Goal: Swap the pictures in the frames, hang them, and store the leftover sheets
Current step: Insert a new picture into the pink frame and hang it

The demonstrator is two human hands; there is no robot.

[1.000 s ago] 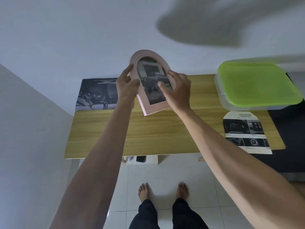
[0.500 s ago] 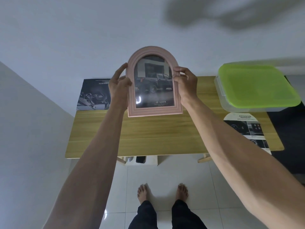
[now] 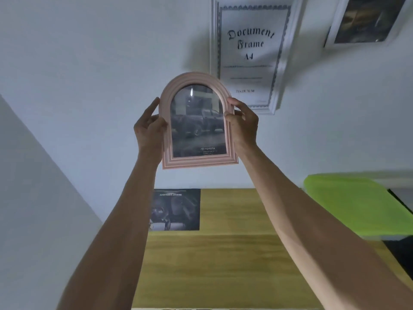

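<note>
- Head view, pink arched frame (image 3: 197,121): held upright against the white wall (image 3: 89,63), glass toward the camera, a dark truck picture inside; just left of and below the white document frame (image 3: 248,54).
- Left hand (image 3: 149,128): grips the frame's left edge, thumb at the front, fingers wrapped behind.
- Right hand (image 3: 242,124): pinches the right edge near the start of the arch, thumb on the front moulding.
- Hanging point: no nail or hook visible; the frame's back is hidden.
- Advice: keep both grips level, slide the frame flat along the wall until the hanger catches, then ease off one hand at a time.
- Risk: letting go early would likely drop it onto the wooden table (image 3: 234,265).
- Leftover dark sheet (image 3: 176,209): lies on the table's far left, by the green-lidded box (image 3: 353,202).
</note>
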